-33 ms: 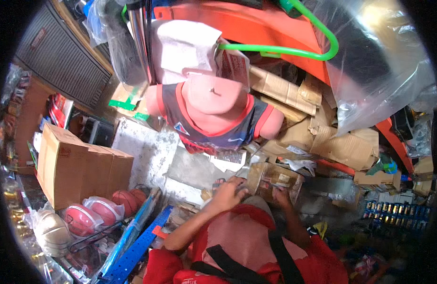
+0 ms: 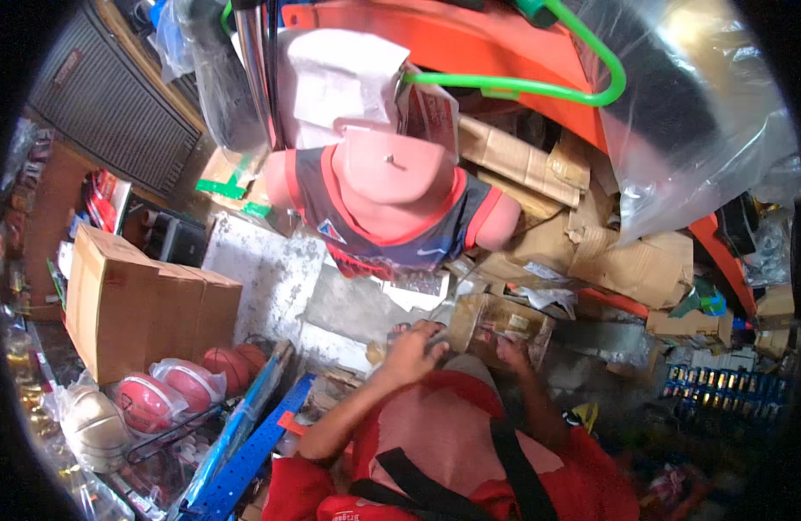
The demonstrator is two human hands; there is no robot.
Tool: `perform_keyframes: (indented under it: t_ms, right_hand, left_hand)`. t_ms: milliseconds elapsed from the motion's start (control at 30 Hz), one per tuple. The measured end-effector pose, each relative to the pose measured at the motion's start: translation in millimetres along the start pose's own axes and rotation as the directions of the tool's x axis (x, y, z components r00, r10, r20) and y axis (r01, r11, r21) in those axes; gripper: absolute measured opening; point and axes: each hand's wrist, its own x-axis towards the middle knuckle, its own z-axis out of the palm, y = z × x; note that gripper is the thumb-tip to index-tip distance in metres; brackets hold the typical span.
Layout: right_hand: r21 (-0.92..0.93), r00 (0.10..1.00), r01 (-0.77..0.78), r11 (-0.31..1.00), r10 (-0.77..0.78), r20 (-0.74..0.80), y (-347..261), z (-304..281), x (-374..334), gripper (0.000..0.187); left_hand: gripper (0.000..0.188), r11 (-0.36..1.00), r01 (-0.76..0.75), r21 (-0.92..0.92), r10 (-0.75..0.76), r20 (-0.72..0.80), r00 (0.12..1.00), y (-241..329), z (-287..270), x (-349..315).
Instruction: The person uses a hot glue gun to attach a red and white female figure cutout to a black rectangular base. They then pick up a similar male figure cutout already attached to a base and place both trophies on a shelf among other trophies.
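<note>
Low in the middle, above my grey-clad leg point(image 2: 472, 370), my left hand point(image 2: 413, 356) has its fingers curled. A small dark shape shows by its fingertips, too unclear to name. My right hand point(image 2: 512, 351) is closed in front of an opened brown cardboard box point(image 2: 480, 319); what it grips, if anything, is too dim to make out. Beyond both hands stands a headless mannequin torso point(image 2: 392, 187) in a dark sleeveless jersey with red trim point(image 2: 379, 250).
Stacked brown cartons point(image 2: 149, 304) stand at left, above several wrapped basketballs point(image 2: 153, 401). A blue perforated metal strip point(image 2: 253, 447) slants beside them. Flattened cardboard point(image 2: 630, 265) and packs of batteries point(image 2: 726, 391) lie at right. A green hose point(image 2: 539, 94) crosses overhead.
The view has shifted very slightly. My hands stay in nearly the same place, with only small finger movement.
</note>
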Motion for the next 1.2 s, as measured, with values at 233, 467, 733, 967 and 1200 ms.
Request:
perform_keyframes:
  t_ms: [233, 467, 733, 967, 1200]
  right_hand:
    - [0.023, 0.937, 0.325, 0.946, -0.325, 0.131, -145, 44, -52, 0.019]
    - [-0.719, 0.099, 0.695, 0.030, -0.994, 0.054, -392, -9, -129, 0.018]
    - [-0.990, 0.242, 0.116, 0.076, -0.969, -0.046, -576, -45, -70, 0.029]
    - [-0.987, 0.184, 0.157, 0.015, -0.983, 0.014, -599, -77, -33, 0.028]
    - [-0.976, 0.024, 0.216, -0.013, -1.000, 0.019, -579, -100, -47, 0.028]
  left_hand:
    - [0.033, 0.954, 0.092, -0.284, -0.130, -0.117, 0.985, -20, -25, -19]
    - [0.031, 0.936, 0.106, -0.337, -0.197, -0.248, 0.948, -27, -16, -20]
    - [0.030, 0.911, 0.134, -0.391, -0.246, -0.252, 0.936, -39, 0, -44]
    - [0.028, 0.899, 0.177, -0.400, -0.300, -0.270, 0.915, -42, -19, -52]
    - [0.028, 0.871, 0.199, -0.448, -0.354, -0.293, 0.888, -51, -32, -60]
